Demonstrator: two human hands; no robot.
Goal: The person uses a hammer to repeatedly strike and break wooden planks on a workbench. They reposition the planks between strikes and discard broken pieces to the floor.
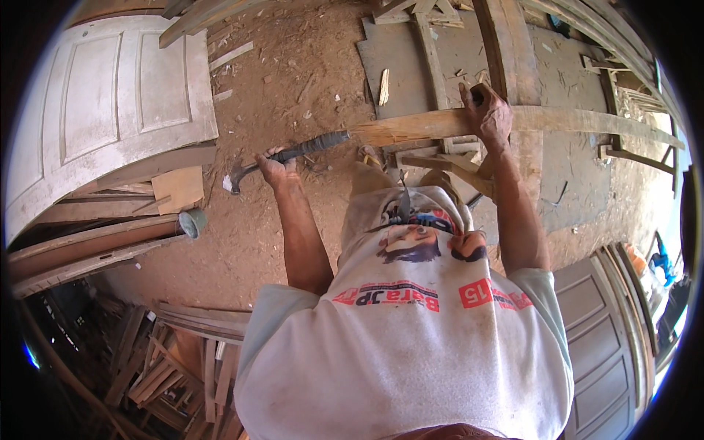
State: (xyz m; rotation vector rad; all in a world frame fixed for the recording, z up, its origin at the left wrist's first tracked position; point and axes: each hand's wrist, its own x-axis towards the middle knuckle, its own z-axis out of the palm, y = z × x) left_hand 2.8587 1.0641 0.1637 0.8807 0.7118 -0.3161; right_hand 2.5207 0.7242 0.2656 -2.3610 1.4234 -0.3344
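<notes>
The white panelled door [165, 81] leans well to the left of the left hand [281, 173], with stacked timber [103, 238] below it, nearer the wearer. That hand is wrapped around the hammer [320, 143] near its head; the head sticks out to the hand's left, the dark handle to its right, its butt just beside the rough end of the plank [425, 126]. Held so, the hammer could twist or strike weakly if swung without a shift of grip. The plank runs on beneath the right hand [489, 116], which is curled at its upper edge; whether it grips the plank or something in its curl, I cannot tell. Beyond that hand, the plank crosses a wide board [524, 66]; off-centre pressure could make it slide or rock, and a blow near the right hand could catch the fingers.
</notes>
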